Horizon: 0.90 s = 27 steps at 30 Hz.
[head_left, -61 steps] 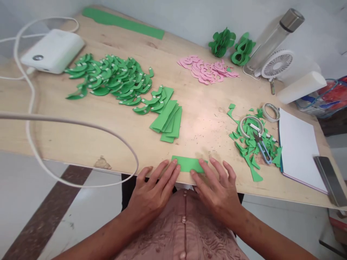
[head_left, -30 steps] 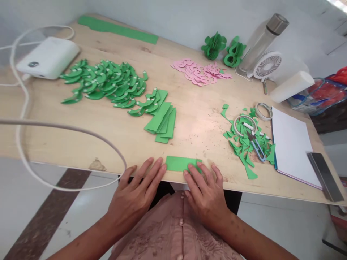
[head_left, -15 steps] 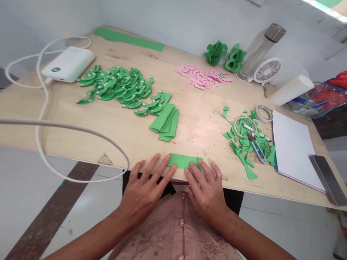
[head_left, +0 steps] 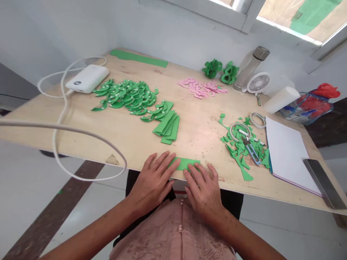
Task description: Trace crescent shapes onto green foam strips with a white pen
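A folded green paper strip (head_left: 184, 163) lies flat at the table's near edge. My left hand (head_left: 154, 178) rests on its left end with fingers stretched out. Across its right part, the fingers of my right hand (head_left: 202, 184) lie spread and flat. Neither hand grips anything. Beyond them is a small stack of green paper rectangles (head_left: 169, 126). A heap of curved green paper cut-outs (head_left: 130, 95) with small white marks spreads to its left. Pink paper cut-outs (head_left: 200, 88) lie farther back.
Green scraps (head_left: 241, 151) at right hold thread snips (head_left: 252, 150), a pen and a tape roll (head_left: 258, 120). Nearby are white paper (head_left: 290, 155), a phone (head_left: 324, 182), a fan (head_left: 258, 83) and a bottle (head_left: 251, 66). A white cable (head_left: 81, 126) loops over the left edge.
The head view has tilted up, showing more wall and window. My left hand has shifted slightly over the strip's left end; both hands stay on the paper.
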Motion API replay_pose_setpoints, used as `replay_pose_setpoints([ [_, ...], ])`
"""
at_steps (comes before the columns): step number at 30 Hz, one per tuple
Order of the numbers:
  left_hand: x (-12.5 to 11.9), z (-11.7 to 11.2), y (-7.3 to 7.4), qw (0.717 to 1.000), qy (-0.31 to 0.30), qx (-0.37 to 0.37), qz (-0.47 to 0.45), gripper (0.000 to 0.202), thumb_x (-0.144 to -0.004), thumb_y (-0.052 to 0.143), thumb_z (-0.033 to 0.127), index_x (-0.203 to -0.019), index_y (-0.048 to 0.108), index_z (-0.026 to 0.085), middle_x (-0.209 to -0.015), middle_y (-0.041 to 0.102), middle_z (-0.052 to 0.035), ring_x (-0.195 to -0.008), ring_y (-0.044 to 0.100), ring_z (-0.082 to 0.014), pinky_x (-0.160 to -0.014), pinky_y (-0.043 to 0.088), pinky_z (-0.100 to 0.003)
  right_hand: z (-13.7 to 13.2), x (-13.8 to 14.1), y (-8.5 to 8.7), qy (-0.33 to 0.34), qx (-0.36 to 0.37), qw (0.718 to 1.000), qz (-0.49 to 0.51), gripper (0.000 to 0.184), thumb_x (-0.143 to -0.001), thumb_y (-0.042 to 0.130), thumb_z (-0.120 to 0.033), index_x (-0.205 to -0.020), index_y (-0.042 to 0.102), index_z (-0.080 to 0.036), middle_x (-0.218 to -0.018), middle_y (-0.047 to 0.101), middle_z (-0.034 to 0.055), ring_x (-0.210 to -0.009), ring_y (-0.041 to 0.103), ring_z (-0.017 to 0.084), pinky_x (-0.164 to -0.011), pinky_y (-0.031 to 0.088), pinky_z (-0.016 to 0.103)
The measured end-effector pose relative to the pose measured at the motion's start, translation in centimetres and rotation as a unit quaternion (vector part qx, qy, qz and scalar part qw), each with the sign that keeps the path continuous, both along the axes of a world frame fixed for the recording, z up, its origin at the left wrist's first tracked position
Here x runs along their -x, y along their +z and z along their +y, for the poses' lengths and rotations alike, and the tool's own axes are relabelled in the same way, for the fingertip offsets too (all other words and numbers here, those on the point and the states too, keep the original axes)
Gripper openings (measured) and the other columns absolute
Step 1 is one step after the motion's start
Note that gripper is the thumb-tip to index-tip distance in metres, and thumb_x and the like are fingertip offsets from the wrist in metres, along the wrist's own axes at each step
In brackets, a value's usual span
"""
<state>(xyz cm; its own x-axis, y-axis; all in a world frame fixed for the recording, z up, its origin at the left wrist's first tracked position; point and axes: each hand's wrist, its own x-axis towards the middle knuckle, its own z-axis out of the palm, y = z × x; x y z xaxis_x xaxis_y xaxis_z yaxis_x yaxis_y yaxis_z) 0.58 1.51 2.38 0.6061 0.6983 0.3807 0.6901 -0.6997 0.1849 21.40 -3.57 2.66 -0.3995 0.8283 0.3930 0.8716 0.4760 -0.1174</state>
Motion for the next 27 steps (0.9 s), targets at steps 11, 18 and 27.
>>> replay_pose_setpoints([
  [11, 0.4, 0.7, -1.1, 0.981, -0.096, -0.087, -0.145, 0.02, -0.092, 0.061, 0.009, -0.108, 0.069, 0.018, -0.109, 0.077, -0.007, -0.107, 0.069, -0.0213, -0.096, 0.055, -0.039, -0.9, -1.2, 0.5, -0.065, -0.018, 0.981, 0.18, 0.041, -0.096, 0.047, -0.016, -0.136, 0.054, -0.018, -0.124, 0.068, 0.0132, -0.12, 0.06, 0.027, -0.106, 0.042, 0.054],
  [18, -0.9, 0.3, 1.7, 0.821, 0.12, 0.349, -0.435, 0.024, -0.09, 0.064, 0.043, -0.084, 0.075, 0.022, -0.067, 0.074, 0.0001, -0.061, 0.069, -0.0165, -0.058, 0.058, -0.026, 0.4, -1.2, 0.8, -0.145, 0.056, 0.895, 0.419, 0.047, -0.1, 0.049, -0.031, -0.145, 0.045, -0.021, -0.134, 0.064, 0.0154, -0.12, 0.064, 0.024, -0.096, 0.056, 0.043],
  [27, -4.2, -1.1, 4.0, 0.579, 0.216, 0.558, -0.554, 0.041, -0.06, 0.084, 0.053, -0.071, 0.073, 0.014, -0.062, 0.07, -0.0056, -0.052, 0.062, -0.015, -0.053, 0.052, -0.025, 3.4, 2.1, 4.1, -0.159, 0.252, 0.707, 0.642, 0.036, -0.084, 0.067, -0.051, -0.068, 0.064, -0.018, -0.062, 0.063, -0.0006, -0.061, 0.059, 0.013, -0.059, 0.049, 0.024],
])
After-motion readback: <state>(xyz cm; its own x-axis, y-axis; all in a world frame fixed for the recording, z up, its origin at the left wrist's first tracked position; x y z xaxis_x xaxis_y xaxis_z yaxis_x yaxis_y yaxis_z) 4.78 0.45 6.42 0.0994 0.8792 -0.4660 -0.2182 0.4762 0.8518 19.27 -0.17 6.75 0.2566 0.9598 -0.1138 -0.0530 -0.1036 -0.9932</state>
